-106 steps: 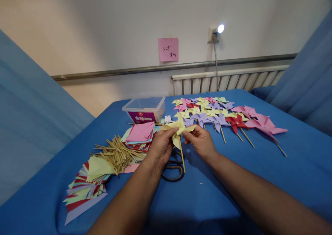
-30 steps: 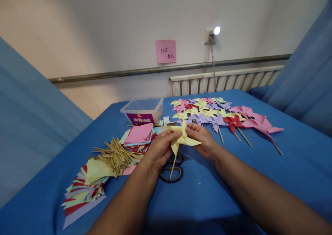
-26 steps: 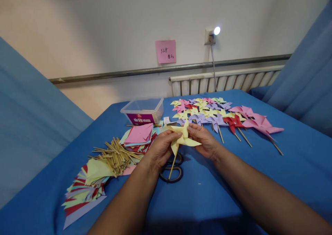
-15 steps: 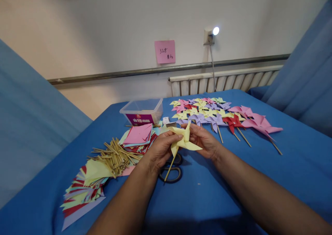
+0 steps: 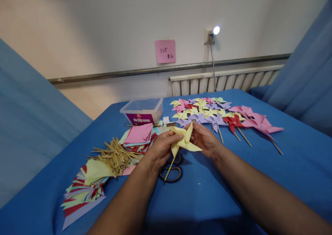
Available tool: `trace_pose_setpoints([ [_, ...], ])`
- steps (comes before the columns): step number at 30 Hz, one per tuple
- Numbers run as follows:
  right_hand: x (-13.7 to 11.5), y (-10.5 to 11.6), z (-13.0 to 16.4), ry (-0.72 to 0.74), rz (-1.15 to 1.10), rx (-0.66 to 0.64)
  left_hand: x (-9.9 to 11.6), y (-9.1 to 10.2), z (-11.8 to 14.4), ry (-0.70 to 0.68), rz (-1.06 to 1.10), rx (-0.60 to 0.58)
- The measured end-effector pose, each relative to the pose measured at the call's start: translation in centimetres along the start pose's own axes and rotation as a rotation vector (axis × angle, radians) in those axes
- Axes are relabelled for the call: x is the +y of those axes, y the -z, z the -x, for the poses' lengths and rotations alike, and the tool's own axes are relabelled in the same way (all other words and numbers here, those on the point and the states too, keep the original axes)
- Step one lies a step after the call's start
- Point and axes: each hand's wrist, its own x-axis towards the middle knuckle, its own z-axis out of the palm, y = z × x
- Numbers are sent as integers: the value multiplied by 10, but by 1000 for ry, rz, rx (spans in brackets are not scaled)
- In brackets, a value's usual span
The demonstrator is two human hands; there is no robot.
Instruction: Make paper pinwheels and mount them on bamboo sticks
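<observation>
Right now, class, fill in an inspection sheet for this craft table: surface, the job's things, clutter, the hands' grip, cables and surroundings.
Surface: table under a blue cloth.
Job's things: yellow pinwheel on a stick, held above the cloth.
Clutter: finished pinwheels far right; sticks; paper squares; cut paper near left; plastic box; scissors beneath the hands.
Grip: left hand and right hand both pinch the pinwheel.
Cables: one cord hangs from a lit wall lamp.
Surroundings: pink note on the wall, radiator, blue drapes either side.
</observation>
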Motion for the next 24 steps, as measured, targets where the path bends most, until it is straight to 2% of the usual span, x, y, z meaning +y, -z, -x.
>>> trace_pose_setpoints([
  [11,8,3,-5,75,44,21,1,-1,1,1,-44,20],
  [15,11,8,-10,152,152,108,0,1,0,3,-61,35],
  [17,8,9,-10,275,281,199,-1,1,0,3,-92,64],
  [19,4,9,-6,478,491,257,-1,2,-1,-20,-137,107],
  [22,-2,5,1,752,817,183,-3,4,-3,-81,-216,181],
  [24,-3,2,4,813,950,100,-4,5,-4,-116,-267,210],
])
